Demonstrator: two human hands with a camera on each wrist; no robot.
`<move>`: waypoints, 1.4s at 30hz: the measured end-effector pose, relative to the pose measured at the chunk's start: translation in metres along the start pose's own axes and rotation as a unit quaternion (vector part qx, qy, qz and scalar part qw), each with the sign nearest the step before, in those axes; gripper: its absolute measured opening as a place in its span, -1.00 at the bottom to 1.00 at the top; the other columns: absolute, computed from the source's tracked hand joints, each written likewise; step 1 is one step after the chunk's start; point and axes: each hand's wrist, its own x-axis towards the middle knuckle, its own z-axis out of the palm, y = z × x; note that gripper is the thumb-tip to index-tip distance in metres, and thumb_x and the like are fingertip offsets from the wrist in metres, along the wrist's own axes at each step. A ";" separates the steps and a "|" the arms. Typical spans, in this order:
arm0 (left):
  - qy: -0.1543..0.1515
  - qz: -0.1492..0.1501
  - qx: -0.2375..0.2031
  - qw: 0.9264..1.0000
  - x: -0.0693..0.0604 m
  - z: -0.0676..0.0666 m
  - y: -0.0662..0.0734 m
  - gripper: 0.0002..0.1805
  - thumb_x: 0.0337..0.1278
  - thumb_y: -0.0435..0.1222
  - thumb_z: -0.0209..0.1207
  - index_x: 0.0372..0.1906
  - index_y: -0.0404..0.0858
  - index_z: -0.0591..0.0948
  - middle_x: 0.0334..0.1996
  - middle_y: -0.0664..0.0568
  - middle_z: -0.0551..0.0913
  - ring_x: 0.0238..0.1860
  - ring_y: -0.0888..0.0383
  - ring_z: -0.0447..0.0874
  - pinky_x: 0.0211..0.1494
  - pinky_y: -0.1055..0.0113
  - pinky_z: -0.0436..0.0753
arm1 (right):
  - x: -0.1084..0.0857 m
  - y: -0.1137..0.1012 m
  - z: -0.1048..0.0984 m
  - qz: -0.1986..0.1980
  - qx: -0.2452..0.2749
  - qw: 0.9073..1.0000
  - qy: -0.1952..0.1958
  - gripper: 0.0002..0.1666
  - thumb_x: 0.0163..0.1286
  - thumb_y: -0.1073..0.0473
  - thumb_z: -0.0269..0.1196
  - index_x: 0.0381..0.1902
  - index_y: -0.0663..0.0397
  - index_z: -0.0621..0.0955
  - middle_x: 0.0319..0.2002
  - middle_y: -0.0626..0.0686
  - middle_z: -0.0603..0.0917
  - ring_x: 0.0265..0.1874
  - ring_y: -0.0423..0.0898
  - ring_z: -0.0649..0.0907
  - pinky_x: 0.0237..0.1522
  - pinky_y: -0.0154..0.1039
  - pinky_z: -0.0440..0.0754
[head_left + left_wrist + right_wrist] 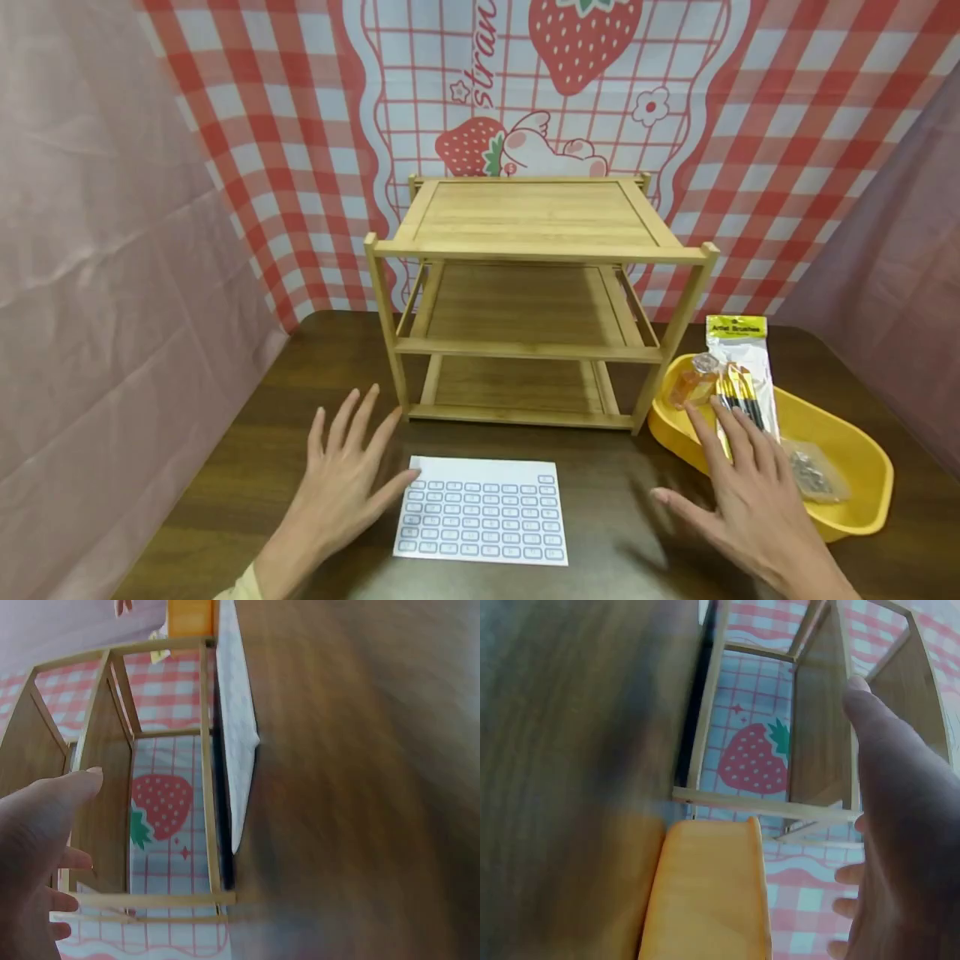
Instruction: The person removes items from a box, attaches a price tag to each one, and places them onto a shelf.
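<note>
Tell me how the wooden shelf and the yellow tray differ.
The wooden shelf stands tall with three tiers; the yellow tray is a single low basin. The shelf is pale wood, the tray bright yellow. The shelf's corners are squared, the tray's rounded. Both rest on the table.

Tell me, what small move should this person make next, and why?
I'd suggest pinching the brush packet with the right hand. That hand holds nothing and, in the head view, its fingertips overlap the packet, whose top end sticks out past the rim of the yellow tray, so it should be easy to grab.
</note>
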 end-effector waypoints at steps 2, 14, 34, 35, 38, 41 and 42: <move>0.005 0.003 -0.030 1.000 0.006 0.001 0.005 -0.21 0.47 0.29 -0.05 0.37 -0.28 0.52 0.52 -0.31 0.22 0.52 -0.32 0.08 0.42 -0.47 0.04 | 0.003 0.001 -0.002 0.008 0.039 0.999 0.005 0.22 0.24 -0.36 0.40 0.63 0.05 0.14 0.43 0.42 0.25 0.28 0.50 0.27 0.23 0.51 0.17; 0.002 -0.041 -0.270 0.962 0.041 0.010 0.040 -0.41 0.27 -0.18 0.40 0.33 -0.31 0.55 0.28 -0.19 0.54 0.24 -0.16 0.57 0.22 -0.10 0.63 | 0.014 0.014 -0.007 0.010 0.185 0.982 0.046 -0.17 0.27 0.27 0.46 0.43 0.32 0.37 0.17 0.33 0.54 0.07 0.18 0.50 0.19 -0.17 0.33; -0.058 -0.142 -0.547 0.823 0.074 0.040 0.073 -0.63 0.37 -0.31 0.32 0.20 -0.31 0.63 0.13 -0.18 0.66 0.08 -0.05 0.69 0.14 0.27 0.68 | 0.015 0.041 -0.008 0.098 0.246 0.963 0.052 -0.44 0.41 0.37 0.33 0.30 0.34 0.42 -0.06 0.28 0.65 -0.07 -0.52 0.49 -0.08 -0.67 0.43; -0.060 -0.141 -0.549 0.822 0.075 0.042 0.075 -0.63 0.38 -0.29 0.31 0.21 -0.30 0.63 0.12 -0.19 0.66 0.08 -0.05 0.69 0.15 0.26 0.68 | 0.015 0.042 -0.008 0.100 0.248 0.962 0.051 -0.45 0.41 0.37 0.32 0.30 0.35 0.43 -0.07 0.30 0.65 -0.08 -0.53 0.49 -0.09 -0.66 0.43; -0.069 -0.141 -0.553 0.818 0.078 0.046 0.079 -0.62 0.39 -0.26 0.31 0.22 -0.26 0.63 0.14 -0.20 0.66 0.09 -0.05 0.69 0.15 0.21 0.68 | 0.015 0.046 -0.008 0.110 0.243 0.963 0.046 -0.46 0.44 0.35 0.31 0.30 0.36 0.43 -0.07 0.34 0.66 -0.09 -0.57 0.47 -0.11 -0.67 0.43; -0.080 -0.138 -0.560 0.813 0.081 0.050 0.083 -0.62 0.40 -0.25 0.30 0.23 -0.25 0.62 0.16 -0.22 0.65 0.11 -0.06 0.68 0.15 0.19 0.68 | 0.014 0.049 -0.009 0.123 0.239 0.963 0.035 -0.46 0.46 0.31 0.30 0.31 0.36 0.42 -0.04 0.39 0.66 -0.09 -0.59 0.45 -0.13 -0.67 0.41; -0.083 -0.138 -0.563 0.811 0.081 0.051 0.085 -0.62 0.41 -0.24 0.29 0.23 -0.25 0.62 0.16 -0.21 0.64 0.11 -0.06 0.68 0.14 0.18 0.68 | 0.014 0.050 -0.009 0.125 0.237 0.963 0.032 -0.46 0.47 0.31 0.30 0.32 0.36 0.41 -0.03 0.39 0.66 -0.09 -0.60 0.45 -0.12 -0.67 0.41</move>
